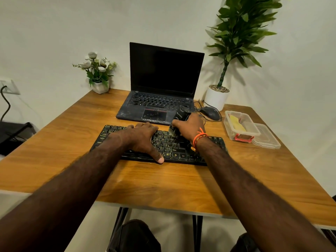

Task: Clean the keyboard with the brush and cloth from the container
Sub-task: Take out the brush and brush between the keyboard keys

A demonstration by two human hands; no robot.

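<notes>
We see our left hand (143,138) lying flat and spread, palm down, on the left half of the black backlit keyboard (160,145), thumb reaching to its near edge, arm stretched straight forward. Our right hand (189,127), with an orange thread band at the wrist, is closed around the dark stubby brush (177,124), whose pale bristles touch the keys at the keyboard's far right part. The keyboard lies on the wooden surface (63,142), just in front of the open black laptop (161,84). To the right, well apart from the keyboard, stands the clear plastic rectangular container (240,125) with a red clip; inside it lies a yellow folded cloth (237,122). Its clear lid (267,137) rests just beside it, touching its right side
</notes>
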